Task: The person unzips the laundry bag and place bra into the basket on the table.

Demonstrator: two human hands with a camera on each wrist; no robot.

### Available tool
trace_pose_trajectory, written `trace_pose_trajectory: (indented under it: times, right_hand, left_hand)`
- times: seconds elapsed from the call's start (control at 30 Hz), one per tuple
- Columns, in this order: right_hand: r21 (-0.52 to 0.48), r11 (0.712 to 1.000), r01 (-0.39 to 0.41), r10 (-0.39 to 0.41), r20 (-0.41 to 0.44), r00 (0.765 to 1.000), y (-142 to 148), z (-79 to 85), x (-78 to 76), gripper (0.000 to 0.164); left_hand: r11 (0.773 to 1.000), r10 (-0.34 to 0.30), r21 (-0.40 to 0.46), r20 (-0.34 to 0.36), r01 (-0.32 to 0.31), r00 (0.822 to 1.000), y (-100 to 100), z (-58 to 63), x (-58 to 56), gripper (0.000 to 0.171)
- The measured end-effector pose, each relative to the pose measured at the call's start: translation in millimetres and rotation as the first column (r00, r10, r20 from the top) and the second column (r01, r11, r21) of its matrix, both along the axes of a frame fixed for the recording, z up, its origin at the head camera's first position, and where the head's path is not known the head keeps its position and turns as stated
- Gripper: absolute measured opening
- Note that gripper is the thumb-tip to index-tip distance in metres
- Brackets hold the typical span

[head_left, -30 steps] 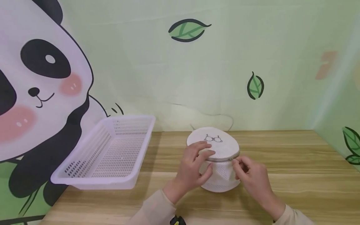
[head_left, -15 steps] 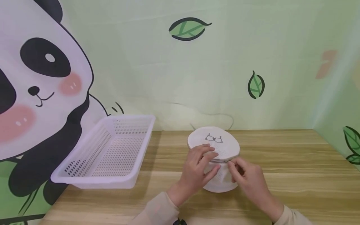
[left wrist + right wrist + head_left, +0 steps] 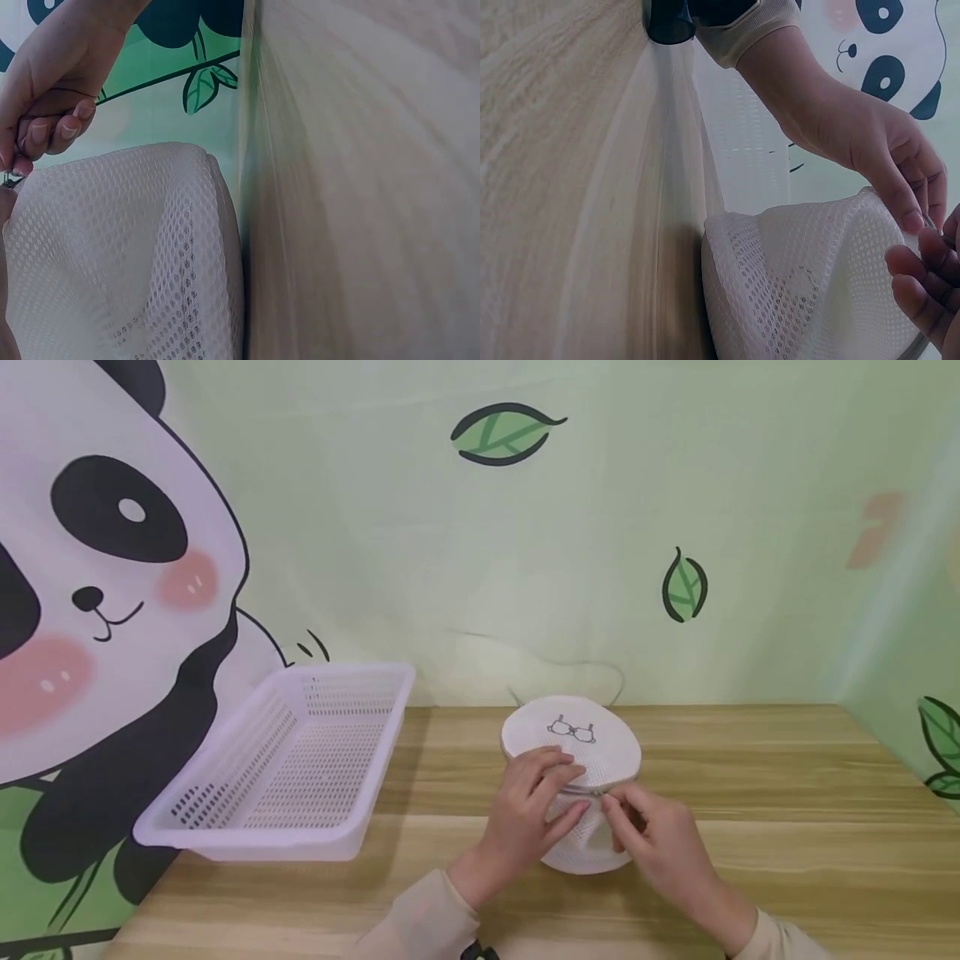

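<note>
A white mesh laundry bag [image 3: 611,747], round and drum-shaped, stands upright on the table, with a glasses-like bra drawing on its lid. A zipper [image 3: 581,790] runs around the lid's front edge. My left hand [image 3: 525,810] holds that front rim, fingers bent over the lid and thumb against the side below the zipper. At the front rim, to the right of that thumb, my right hand [image 3: 663,835] pinches the zipper's pull between thumb and forefinger. In the left wrist view the bag's mesh side [image 3: 112,240] bulges unevenly. The pull is mostly hidden by fingertips.
A white perforated plastic basket [image 3: 352,839] stands left of the bag on the wood-grain table [image 3: 787,827]. Behind the table hangs a green backdrop [image 3: 360,527] with a panda and leaves. Something small and dark [image 3: 478,952] shows beside the left sleeve.
My right hand has slid left along the front of the rim with the zipper pull, closer to my left thumb. My left hand has shifted slightly right, still on the rim.
</note>
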State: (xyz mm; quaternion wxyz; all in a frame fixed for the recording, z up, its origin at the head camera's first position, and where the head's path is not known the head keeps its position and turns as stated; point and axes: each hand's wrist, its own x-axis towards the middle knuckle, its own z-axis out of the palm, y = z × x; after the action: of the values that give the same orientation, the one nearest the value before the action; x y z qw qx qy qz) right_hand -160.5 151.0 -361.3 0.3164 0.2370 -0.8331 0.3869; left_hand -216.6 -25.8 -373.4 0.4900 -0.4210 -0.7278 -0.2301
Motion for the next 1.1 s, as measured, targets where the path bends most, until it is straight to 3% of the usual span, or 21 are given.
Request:
trace_pose_trajectory:
  times: [0.63,1.1]
  right_hand:
    - [0.017,0.999,-0.051,0.051,-0.046,0.998,-2.4,-3.0,0.3,0.02]
    - [0.024,0.999,-0.048,0.05,-0.059,0.997,-5.0,-4.4,1.3,0.023]
  left_hand:
    - [1.0,0.019,0.012,-0.08,-0.018,0.997,-0.7,-3.4,-2.8,0.024]
    - [1.0,0.006,0.016,-0.086,-0.005,0.996,-2.3,-6.0,-5.7,0.021]
